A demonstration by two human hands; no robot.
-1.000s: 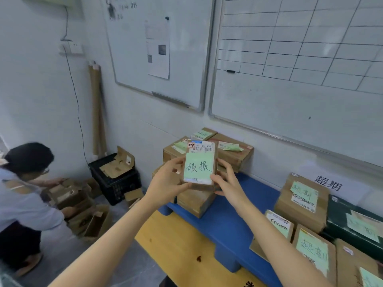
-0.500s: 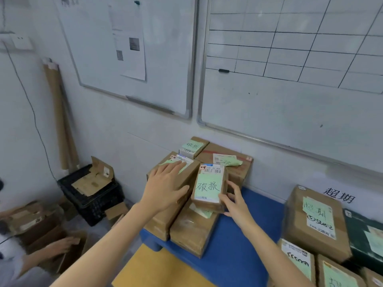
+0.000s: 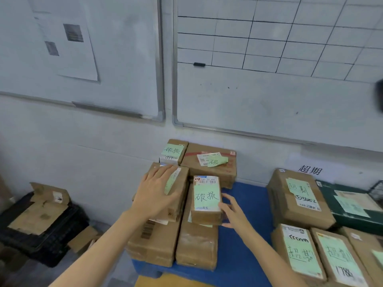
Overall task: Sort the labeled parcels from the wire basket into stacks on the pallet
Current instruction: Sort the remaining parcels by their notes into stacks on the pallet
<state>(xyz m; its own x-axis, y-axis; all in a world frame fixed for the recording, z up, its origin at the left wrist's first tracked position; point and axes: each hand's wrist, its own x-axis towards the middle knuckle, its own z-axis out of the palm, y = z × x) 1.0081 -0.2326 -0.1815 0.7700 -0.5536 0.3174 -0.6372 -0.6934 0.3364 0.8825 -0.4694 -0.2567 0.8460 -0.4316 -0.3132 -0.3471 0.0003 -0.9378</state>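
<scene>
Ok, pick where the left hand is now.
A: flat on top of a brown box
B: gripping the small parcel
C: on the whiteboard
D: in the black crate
A: the left hand lies with fingers spread on the top box of the left stack, while the small parcel sits beside it with the right hand at its side.

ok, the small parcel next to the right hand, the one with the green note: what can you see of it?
The small parcel is a brown cardboard box lying flat. A green handwritten note covers most of its top, and a white barcode label sits at the far end. It rests on a longer parcel on the blue pallet. The right hand seems to touch its right side with relaxed fingers. The left hand lies on the neighbouring parcel.
</scene>
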